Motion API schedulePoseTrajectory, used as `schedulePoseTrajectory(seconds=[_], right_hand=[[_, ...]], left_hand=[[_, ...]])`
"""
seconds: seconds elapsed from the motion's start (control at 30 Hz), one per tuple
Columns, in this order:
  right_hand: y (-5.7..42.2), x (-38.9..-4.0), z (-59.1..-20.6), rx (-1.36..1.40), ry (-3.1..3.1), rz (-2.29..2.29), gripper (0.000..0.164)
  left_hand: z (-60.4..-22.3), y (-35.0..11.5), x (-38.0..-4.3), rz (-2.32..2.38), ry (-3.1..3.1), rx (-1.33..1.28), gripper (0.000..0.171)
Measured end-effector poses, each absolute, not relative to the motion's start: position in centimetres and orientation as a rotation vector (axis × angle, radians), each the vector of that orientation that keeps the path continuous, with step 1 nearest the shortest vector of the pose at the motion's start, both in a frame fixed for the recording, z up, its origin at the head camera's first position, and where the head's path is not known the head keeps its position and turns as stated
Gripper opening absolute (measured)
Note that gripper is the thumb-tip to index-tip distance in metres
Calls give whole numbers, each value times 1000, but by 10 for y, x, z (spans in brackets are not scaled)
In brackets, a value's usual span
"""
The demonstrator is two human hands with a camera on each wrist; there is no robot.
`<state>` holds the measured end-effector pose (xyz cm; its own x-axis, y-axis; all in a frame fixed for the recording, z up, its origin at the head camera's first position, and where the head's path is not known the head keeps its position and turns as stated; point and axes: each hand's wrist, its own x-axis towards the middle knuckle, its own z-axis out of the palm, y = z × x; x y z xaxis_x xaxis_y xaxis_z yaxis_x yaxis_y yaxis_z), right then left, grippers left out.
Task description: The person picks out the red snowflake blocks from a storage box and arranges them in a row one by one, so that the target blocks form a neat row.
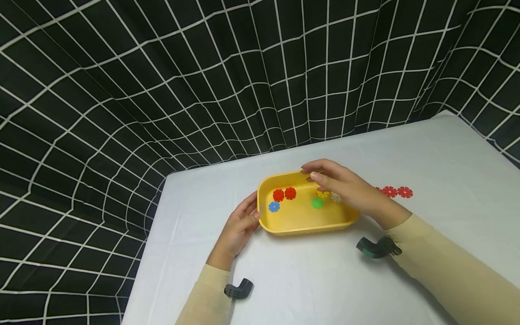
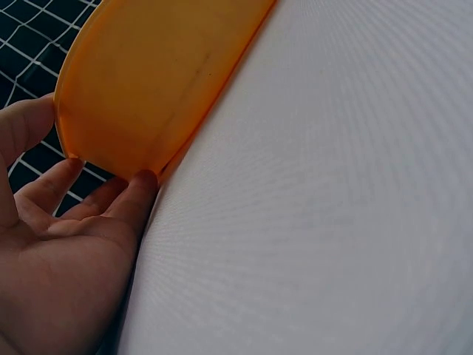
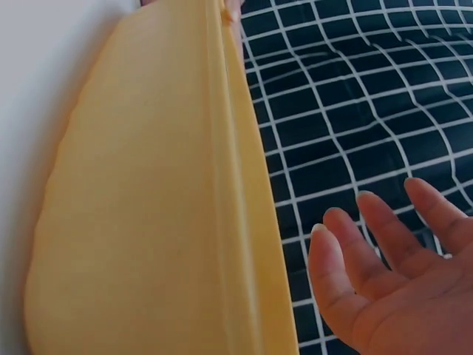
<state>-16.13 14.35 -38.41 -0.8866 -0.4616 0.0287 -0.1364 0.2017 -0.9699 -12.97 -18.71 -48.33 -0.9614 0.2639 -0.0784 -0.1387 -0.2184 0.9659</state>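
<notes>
A yellow plastic tray (image 1: 308,221) sits on the white-covered table. My left hand (image 1: 239,228) holds its left end, with thumb and fingertips on the rim and end wall (image 2: 118,148). My right hand (image 1: 341,185) hovers over the tray's right part, fingers loosely bent and apart, holding nothing; the right wrist view shows those fingers (image 3: 392,251) beyond the rim. Inside the tray lie notched plastic discs: a red disc (image 1: 278,195), another red disc (image 1: 290,193), a blue disc (image 1: 274,206), a green disc (image 1: 317,203), a yellow disc (image 1: 322,194) and a white disc (image 1: 336,197), partly covered by my right hand.
Right of the tray, red notched discs (image 1: 390,192) lie in a row on the table, partly behind my right wrist. A black curtain with white grid lines (image 1: 243,90) hangs behind the table's far and left edges.
</notes>
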Motion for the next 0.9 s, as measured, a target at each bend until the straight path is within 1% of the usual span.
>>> schedulePoseTrajectory(seconds=[0.13, 0.4, 0.57, 0.83, 0.9], right_hand=[[131, -168, -385, -570, 2223, -1694, 50], [106, -182, -396, -493, 2170, -1635, 63], [91, -189, -404, -458, 2145, -1597, 68], [83, -201, -426, -516, 2189, -1487, 70], [84, -201, -431, -546, 2205, -1454, 66]], left_hand=[[-485, -188, -130, 2266, 1776, 156, 61], [-486, -188, -130, 2273, 1760, 157, 61], [-486, -187, -130, 2273, 1751, 165, 61], [-485, -187, -131, 2271, 1741, 182, 62], [-485, -187, -131, 2271, 1742, 178, 62]])
